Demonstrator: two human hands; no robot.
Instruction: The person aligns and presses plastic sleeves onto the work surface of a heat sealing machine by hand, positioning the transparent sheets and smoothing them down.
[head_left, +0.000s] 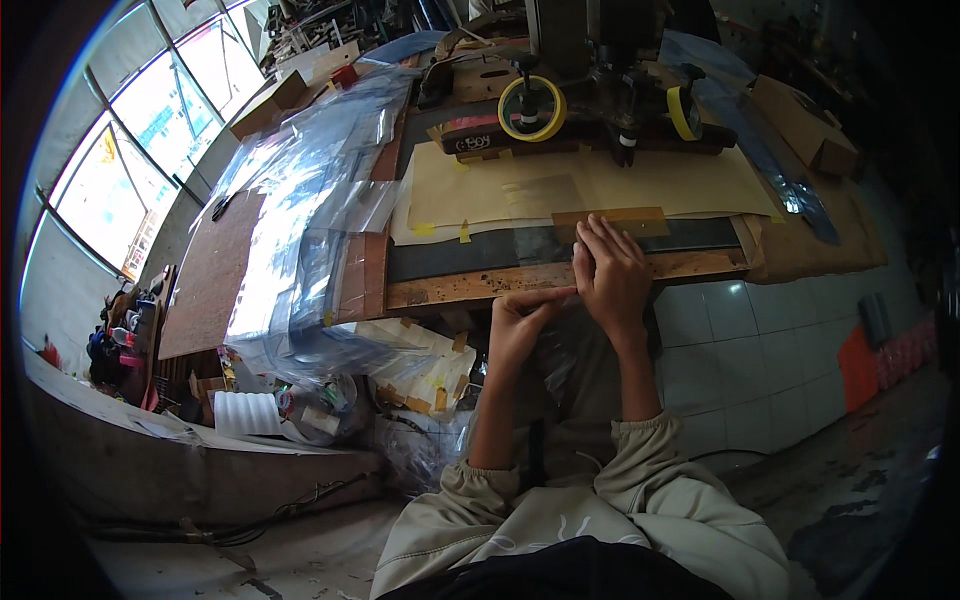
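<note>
My right hand [612, 275] lies flat with its fingers stretched forward, the tips at a strip of brown translucent tape [640, 220] on the front edge of a tan paper sheet [460, 185]. At the table's front edge, my left hand [522, 322] is turned sideways. Its fingers reach out toward my right wrist, and I see nothing held in them. A clear film piece [538, 243] lies just left of my right fingertips, over the dark pad [440, 260]. Small yellow tape pieces [464, 232] stick to the paper's edge.
Beyond the paper stands a dark press [615, 100] with yellow tape rolls [532, 108] hanging on it. Clear plastic sheets [310, 220] cover the table's left side. A cardboard box [803, 125] sits at the far right. Below the table, at left, lie a white foam roll [247, 413] and scraps.
</note>
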